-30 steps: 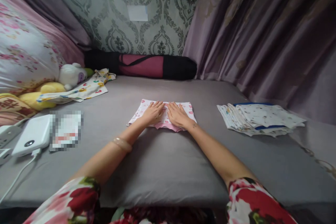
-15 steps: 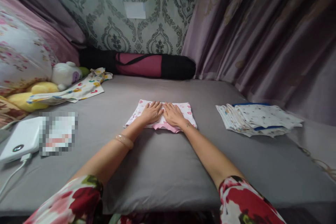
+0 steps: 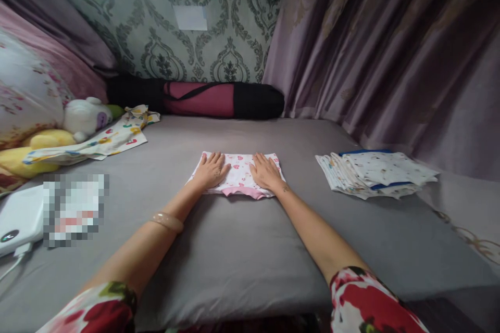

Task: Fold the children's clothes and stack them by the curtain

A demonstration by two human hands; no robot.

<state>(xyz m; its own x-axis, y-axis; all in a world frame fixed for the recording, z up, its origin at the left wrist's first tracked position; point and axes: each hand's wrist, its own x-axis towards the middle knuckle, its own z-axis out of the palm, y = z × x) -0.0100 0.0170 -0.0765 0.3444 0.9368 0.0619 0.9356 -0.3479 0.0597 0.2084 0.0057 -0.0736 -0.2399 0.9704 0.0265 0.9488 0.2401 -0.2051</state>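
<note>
Mid-frame on the bed (image 3: 242,250), left hand (image 3: 211,170) and right hand (image 3: 265,171) press flat, fingers spread, gripping nothing, on the cloth (image 3: 239,173).

Folded pink-print garment (image 3: 239,174): flat on grey bed (image 3: 242,250), centre. Left hand (image 3: 211,171): palm down on garment's left part, fingers spread. Right hand (image 3: 265,171): palm down on right part; hands apart. Stack of folded cloths (image 3: 375,173): right, well apart. Plush toys (image 3: 74,119), patterned cloth (image 3: 105,140): far left. Rolled maroon-black bag (image 3: 207,99): against wall. White device (image 3: 19,218): near left edge.
</note>
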